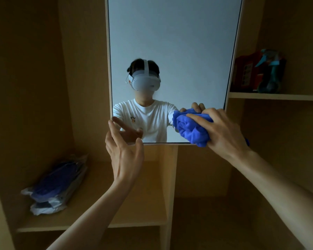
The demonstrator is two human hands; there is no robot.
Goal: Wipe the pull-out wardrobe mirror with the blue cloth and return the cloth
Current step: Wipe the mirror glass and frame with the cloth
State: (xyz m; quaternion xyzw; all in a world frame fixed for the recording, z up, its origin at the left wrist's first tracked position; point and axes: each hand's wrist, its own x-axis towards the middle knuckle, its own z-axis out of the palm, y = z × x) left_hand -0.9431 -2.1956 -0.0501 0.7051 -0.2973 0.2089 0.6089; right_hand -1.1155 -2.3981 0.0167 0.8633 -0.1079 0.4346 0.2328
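We've got the cloth (192,128) bunched in our right hand (224,130), fingers curled round it, pressed on the mirror (170,42) at its lower right corner, just inside the frame edge. Left hand (124,154) is at the lower left corner w/ fingers spread wide and straight, holding nothing; it looks to touch or steady the bottom edge, tho contact's hard to confirm. We judge we're mid-wipe, w/ most of the glass above yet to cover. To do it well: brace the pull-out panel w/ the left so it doesn't swing, keep the cloth flat-ish on the glass, even pressure, overlapping passes, and run right into corners and along the frame. Mirror's long axis runs vertical, glass facing us, top leaning slightly right in this view. The cloth is a crumpled wad, no clear long axis. Below left, a bagged bundle (56,184) lies on a shelf (116,221); at right, a spray bottle (268,73) stands on a higher one.
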